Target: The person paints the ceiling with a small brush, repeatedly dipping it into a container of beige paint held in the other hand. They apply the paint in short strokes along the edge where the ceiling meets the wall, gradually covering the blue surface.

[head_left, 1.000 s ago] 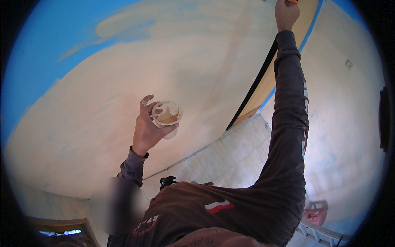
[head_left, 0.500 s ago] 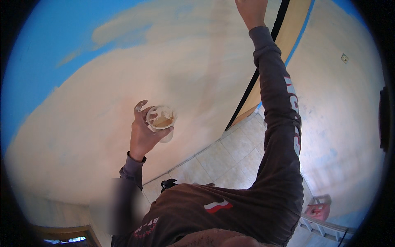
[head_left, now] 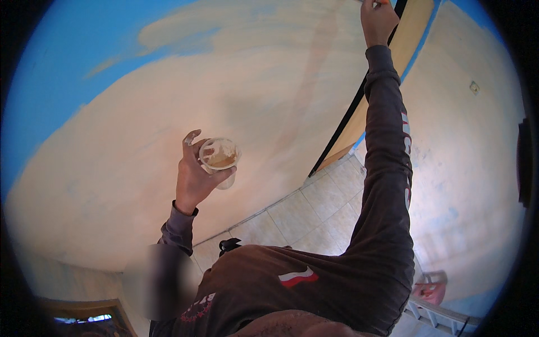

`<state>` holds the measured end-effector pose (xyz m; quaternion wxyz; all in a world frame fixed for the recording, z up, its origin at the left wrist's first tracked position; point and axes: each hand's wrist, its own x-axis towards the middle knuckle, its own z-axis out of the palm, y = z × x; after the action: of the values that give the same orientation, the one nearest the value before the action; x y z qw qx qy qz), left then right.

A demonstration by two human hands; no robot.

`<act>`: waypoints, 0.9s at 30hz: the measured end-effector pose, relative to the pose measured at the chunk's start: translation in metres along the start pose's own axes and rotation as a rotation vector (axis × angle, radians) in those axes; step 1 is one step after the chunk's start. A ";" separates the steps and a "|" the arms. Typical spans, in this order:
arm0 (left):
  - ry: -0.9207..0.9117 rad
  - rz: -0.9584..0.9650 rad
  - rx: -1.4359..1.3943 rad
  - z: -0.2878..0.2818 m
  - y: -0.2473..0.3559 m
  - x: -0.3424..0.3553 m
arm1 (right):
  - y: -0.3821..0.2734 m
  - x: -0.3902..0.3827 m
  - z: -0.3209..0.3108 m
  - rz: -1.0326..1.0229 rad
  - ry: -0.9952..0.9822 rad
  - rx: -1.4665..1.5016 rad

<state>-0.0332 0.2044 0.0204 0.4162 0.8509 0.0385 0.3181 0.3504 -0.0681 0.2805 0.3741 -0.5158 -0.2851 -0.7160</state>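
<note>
My left hand (head_left: 193, 177) is wrapped round a clear plastic cup (head_left: 231, 178), thumb on the near side and a finger raised off it. Pale paint smears the cup's inside, with tan paint lower down. My right hand (head_left: 380, 22) reaches up to the top edge of the view, close to the wall beside a black door-frame edge. Its fingers are closed, and a bit of something orange shows at them; the rest is cut off. In front of both hands stands the wall (head_left: 185, 101), coated cream over bright blue, with blue still showing at upper left.
A wooden door frame (head_left: 418, 28) with a black edge (head_left: 348, 118) rises at right. Beyond it another cream wall (head_left: 466, 146) carries a small switch plate (head_left: 474, 87). Tiled floor (head_left: 297, 216) lies below. A pink chair (head_left: 431, 287) and a metal ladder (head_left: 438, 315) stand at lower right.
My right hand has moved right and slightly down, toward the door frame, and more of it shows. My left hand still holds the cup, tilted a little differently.
</note>
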 end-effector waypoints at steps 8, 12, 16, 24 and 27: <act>-0.003 0.007 -0.046 0.005 -0.007 0.001 | 0.012 -0.024 0.017 -0.100 -0.047 -0.085; -0.002 -0.032 -0.014 0.002 -0.007 0.000 | -0.031 -0.041 0.033 -0.032 -0.048 0.018; 0.000 -0.032 -0.036 0.002 -0.003 -0.001 | -0.082 -0.038 0.034 -0.125 -0.081 0.009; -0.012 -0.033 -0.033 0.002 -0.002 -0.001 | -0.038 -0.026 0.011 -0.118 -0.009 -0.013; -0.004 -0.040 -0.013 0.002 -0.004 -0.001 | -0.002 -0.034 -0.001 -0.088 -0.071 -0.077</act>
<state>-0.0324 0.2051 0.0162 0.4282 0.8479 0.0526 0.3083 0.3540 -0.0597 0.2481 0.3121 -0.5418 -0.2929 -0.7234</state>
